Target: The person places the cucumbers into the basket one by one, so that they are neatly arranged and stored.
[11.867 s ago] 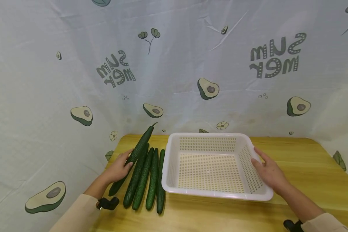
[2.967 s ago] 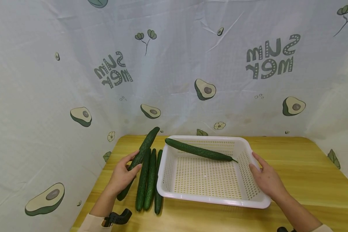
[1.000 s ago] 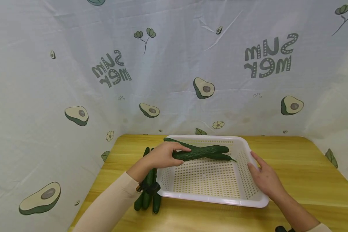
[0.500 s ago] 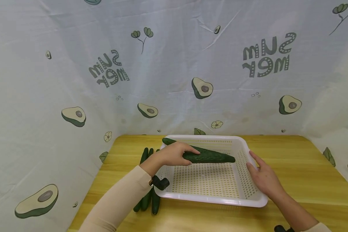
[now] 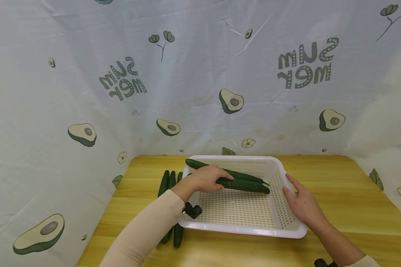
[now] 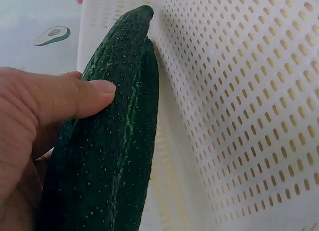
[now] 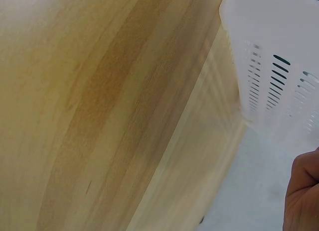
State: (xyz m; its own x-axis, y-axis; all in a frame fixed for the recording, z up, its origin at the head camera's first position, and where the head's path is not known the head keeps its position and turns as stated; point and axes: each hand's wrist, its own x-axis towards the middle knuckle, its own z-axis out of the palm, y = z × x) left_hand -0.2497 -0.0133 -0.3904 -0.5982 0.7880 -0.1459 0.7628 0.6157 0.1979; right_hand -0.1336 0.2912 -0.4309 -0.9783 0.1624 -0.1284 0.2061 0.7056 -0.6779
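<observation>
In the head view a white plastic basket point(image 5: 244, 230) with slotted walls stands on the table. My left hand point(image 5: 208, 178) reaches over its left side and grips a cucumber point(image 5: 248, 186), which lies low inside along the back. Behind it another cucumber point(image 5: 195, 163) leans with one end on the rim's back left corner. In the left wrist view my thumb lies along the gripped cucumber point(image 6: 84, 166), and the second cucumber point(image 6: 143, 111) is right beside it. My right hand point(image 5: 302, 202) holds the basket's right rim; only part of the right hand point(image 7: 303, 196) shows in the right wrist view.
Several cucumbers lie side by side left of the basket, partly hidden by my left arm; one of these cucumbers point(image 5: 178, 237) is nearest the basket. The wooden table point(image 5: 334, 189) extends to the right. A white printed cloth point(image 5: 194, 81) hangs behind and at the sides.
Since the earlier frames, my left hand has carried a cucumber from the left group into the basket, turned it and lowered it beside the first one. My right hand has stayed on the rim.
</observation>
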